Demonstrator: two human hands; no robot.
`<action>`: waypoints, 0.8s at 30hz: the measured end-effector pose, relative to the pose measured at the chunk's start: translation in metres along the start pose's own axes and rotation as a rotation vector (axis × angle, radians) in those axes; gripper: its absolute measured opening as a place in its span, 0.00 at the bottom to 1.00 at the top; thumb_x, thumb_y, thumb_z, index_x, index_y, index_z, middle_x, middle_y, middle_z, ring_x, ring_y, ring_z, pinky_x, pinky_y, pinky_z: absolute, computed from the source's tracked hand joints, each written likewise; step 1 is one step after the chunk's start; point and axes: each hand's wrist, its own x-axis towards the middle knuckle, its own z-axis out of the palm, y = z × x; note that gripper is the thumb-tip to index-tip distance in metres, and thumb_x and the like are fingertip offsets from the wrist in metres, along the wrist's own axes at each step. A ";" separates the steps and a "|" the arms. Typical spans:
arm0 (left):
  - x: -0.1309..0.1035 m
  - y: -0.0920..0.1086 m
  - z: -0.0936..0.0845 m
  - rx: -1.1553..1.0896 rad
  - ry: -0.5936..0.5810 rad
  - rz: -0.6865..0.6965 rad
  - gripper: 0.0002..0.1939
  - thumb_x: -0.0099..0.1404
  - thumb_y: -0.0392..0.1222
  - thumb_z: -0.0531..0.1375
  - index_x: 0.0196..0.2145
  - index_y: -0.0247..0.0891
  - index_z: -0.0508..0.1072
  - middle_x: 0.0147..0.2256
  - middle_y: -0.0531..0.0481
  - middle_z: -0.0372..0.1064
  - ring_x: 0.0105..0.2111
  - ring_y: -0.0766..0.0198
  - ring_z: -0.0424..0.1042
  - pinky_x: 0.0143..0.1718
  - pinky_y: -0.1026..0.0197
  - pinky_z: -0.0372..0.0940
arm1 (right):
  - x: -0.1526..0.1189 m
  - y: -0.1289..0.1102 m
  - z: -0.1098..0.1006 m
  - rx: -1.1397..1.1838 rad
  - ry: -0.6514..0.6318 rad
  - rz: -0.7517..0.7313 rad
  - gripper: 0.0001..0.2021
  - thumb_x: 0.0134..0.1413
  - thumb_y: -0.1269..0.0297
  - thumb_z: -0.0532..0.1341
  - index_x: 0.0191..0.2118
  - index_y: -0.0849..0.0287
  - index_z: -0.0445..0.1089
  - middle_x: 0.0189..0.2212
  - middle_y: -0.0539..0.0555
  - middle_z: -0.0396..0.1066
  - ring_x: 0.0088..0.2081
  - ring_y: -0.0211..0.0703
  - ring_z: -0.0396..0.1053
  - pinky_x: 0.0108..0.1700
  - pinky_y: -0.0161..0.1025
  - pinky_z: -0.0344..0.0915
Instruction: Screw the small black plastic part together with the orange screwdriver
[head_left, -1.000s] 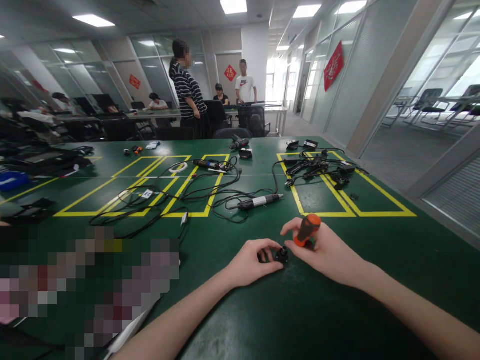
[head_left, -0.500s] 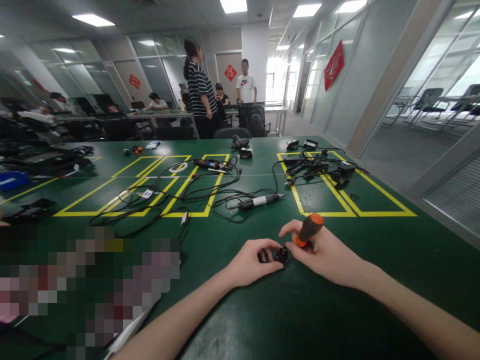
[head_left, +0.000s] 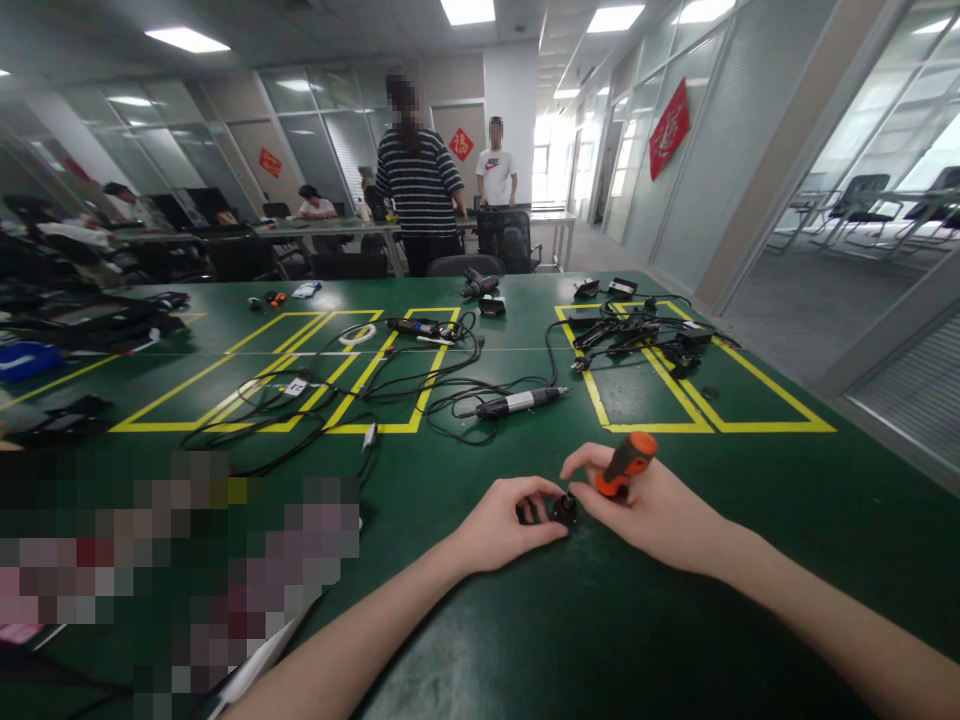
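Observation:
My left hand (head_left: 506, 525) rests on the green table with thumb and fingers closed around a small black round part (head_left: 564, 508). My right hand (head_left: 652, 510) is wrapped round the orange and dark grey handle of a screwdriver (head_left: 631, 462). The handle leans up and to the right, and its lower end points towards the black part. Whether the tip touches the part I cannot make out. Beyond the hands lies an electric screwdriver (head_left: 521, 401) with a grey and black body and a cord.
Yellow tape (head_left: 660, 429) marks rectangles on the green table (head_left: 465, 650). Black cables (head_left: 360, 385) sprawl across the middle left. A heap of black parts (head_left: 630, 335) lies at the right. A cordless drill (head_left: 480, 284) stands far back. People (head_left: 420, 180) are behind the table.
The screwdriver handle in my right hand has turned and shifted slightly right. My left hand stays put on the black part. The person in the striped shirt has turned and moved right.

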 end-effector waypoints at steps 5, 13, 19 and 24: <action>0.000 0.000 0.000 -0.006 0.003 0.023 0.18 0.59 0.44 0.67 0.47 0.36 0.76 0.32 0.52 0.72 0.30 0.67 0.70 0.33 0.65 0.63 | 0.000 0.000 0.001 0.001 -0.003 0.010 0.07 0.61 0.63 0.58 0.40 0.55 0.72 0.22 0.46 0.64 0.25 0.39 0.64 0.29 0.35 0.62; 0.000 0.000 0.000 -0.005 0.001 0.014 0.18 0.59 0.43 0.67 0.47 0.36 0.76 0.32 0.52 0.73 0.30 0.67 0.69 0.32 0.65 0.63 | 0.002 0.002 0.000 0.021 0.051 -0.020 0.06 0.55 0.69 0.60 0.39 0.58 0.71 0.31 0.53 0.74 0.33 0.45 0.72 0.33 0.38 0.67; 0.000 0.001 0.000 -0.013 0.000 0.015 0.17 0.59 0.42 0.67 0.46 0.36 0.76 0.32 0.52 0.73 0.30 0.67 0.70 0.32 0.65 0.63 | 0.002 0.006 -0.005 0.004 0.066 -0.029 0.03 0.53 0.66 0.64 0.32 0.58 0.70 0.31 0.52 0.74 0.34 0.45 0.72 0.36 0.39 0.67; 0.000 0.000 0.000 -0.006 0.004 0.002 0.17 0.59 0.42 0.67 0.46 0.37 0.76 0.32 0.52 0.73 0.30 0.67 0.70 0.33 0.65 0.63 | 0.003 0.000 -0.017 0.203 -0.075 0.052 0.03 0.51 0.67 0.67 0.30 0.59 0.72 0.29 0.50 0.75 0.34 0.43 0.73 0.40 0.39 0.68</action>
